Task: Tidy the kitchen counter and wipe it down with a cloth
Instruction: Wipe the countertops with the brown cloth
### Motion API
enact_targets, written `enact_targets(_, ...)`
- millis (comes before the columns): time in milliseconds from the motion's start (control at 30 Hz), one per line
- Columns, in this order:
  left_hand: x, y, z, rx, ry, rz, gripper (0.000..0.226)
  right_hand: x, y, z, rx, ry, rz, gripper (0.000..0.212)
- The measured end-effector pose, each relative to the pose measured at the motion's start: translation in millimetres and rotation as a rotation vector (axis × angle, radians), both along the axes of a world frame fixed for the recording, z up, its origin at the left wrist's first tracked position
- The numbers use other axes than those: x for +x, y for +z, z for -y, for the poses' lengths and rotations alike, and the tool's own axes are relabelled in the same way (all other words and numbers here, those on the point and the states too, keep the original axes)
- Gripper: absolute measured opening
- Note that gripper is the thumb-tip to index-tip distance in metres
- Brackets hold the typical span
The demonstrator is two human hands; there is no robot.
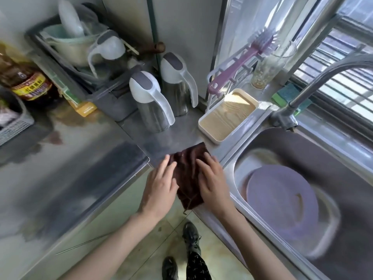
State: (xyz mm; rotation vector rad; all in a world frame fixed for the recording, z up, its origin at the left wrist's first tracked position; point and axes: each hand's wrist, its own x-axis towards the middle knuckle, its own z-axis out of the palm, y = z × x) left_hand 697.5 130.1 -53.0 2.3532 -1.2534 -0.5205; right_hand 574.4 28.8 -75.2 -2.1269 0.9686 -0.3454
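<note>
Cloth (188, 174) under both hands at the counter's front corner.

The dark brown cloth lies on the steel counter (80, 168) beside the sink (302, 154), one corner overhanging the edge; the left hand (159, 190) and right hand (212, 182) press flat on it, fingers extended.

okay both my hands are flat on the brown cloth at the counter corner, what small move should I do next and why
Probably push the cloth forward toward the two jugs. Left hand and right hand already press it flat, and the bare counter strip ahead looks unwiped.
</note>
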Motion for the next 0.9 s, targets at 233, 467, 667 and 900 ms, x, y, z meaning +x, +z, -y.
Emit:
enact_targets(233, -39, -38, 49, 0.369, -0.298, 0.213, 0.061, -52, -10, 29, -0.128, -0.041, -0.192, 0.051)
enact_targets(467, 28, -48, 62, 0.395, -0.115, 0.285, 0.064, -37, -37, 37, -0.240, 0.065, -0.301, 0.048)
enact_targets(667, 5, -48, 28, 0.366, -0.204, 0.382, 0.057, -39, -39, 32, -0.242, 0.080, -0.374, 0.055)
enact_targets(900, 18, -44, 20, 0.349, -0.284, 0.398, 0.060, -39, -42, 30, -0.358, 0.072, -0.464, 0.056)
